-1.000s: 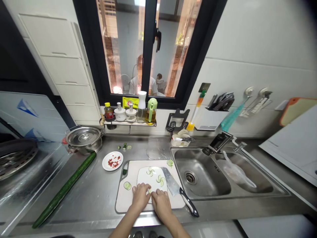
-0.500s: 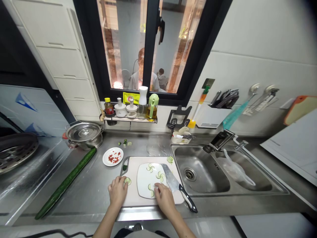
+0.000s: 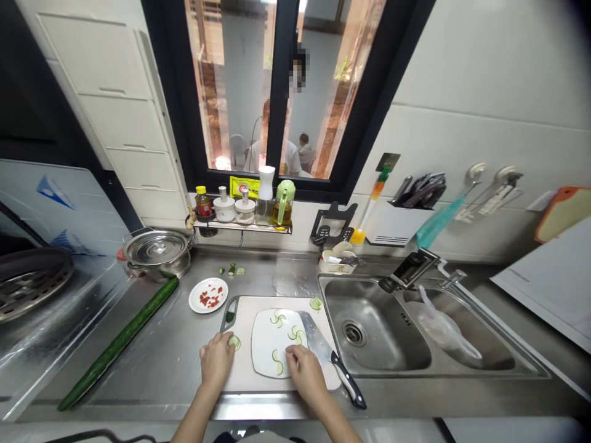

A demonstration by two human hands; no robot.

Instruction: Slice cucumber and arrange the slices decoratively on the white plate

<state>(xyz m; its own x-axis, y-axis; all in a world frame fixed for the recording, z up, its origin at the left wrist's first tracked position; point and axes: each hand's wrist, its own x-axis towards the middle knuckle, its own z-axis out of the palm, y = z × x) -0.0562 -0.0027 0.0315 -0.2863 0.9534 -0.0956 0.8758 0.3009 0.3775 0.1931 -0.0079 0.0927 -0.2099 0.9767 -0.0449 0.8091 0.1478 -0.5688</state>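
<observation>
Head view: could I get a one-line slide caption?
Cucumber slices on a white plate, right hand over its edge, left hand by more slices, knife alongside.

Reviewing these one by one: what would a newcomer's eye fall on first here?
Probably the long cucumber, lying slantwise on the steel counter at the left of the view. Next, the white plate on the cutting board, with curved green slices on it, the right hand at its right side and the left hand at the board's left edge. The knife also draws attention, lying right of the plate.
</observation>
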